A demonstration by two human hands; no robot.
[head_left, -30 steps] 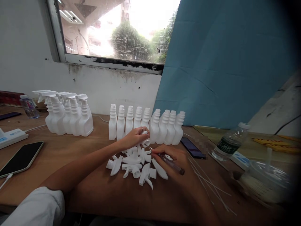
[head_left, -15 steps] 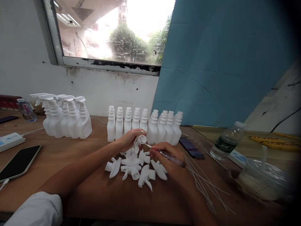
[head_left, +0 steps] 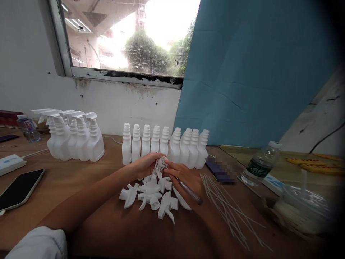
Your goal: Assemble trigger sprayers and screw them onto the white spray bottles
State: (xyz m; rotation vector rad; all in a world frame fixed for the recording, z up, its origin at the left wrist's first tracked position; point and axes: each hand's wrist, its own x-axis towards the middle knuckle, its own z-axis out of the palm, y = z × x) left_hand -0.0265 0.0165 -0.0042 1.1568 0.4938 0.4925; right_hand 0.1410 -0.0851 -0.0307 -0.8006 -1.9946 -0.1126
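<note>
My left hand (head_left: 147, 162) is closed around a white trigger spray head (head_left: 161, 162), whose round collar faces up toward me. Held in my right hand (head_left: 185, 176) is a slim screwdriver-like tool with a clear handle (head_left: 191, 192). My right fingertips are against the spray head, and they hide the tool's metal tip. Below both hands lies a loose pile of white trigger spray heads (head_left: 149, 185). Behind them stands a row of white bottles without tops (head_left: 146, 142).
White bottles fitted with spray heads (head_left: 95, 144) stand at left, near a phone (head_left: 23, 187). Thin white tubes (head_left: 229, 212) lie right of my right hand. Farther right are a water bottle (head_left: 260, 167) and a lidded cup with a straw (head_left: 302, 208).
My right hand has moved in against the spray head, its fingers now at the collar. The tool has swung down toward my palm, and its metal shaft is mostly covered.
</note>
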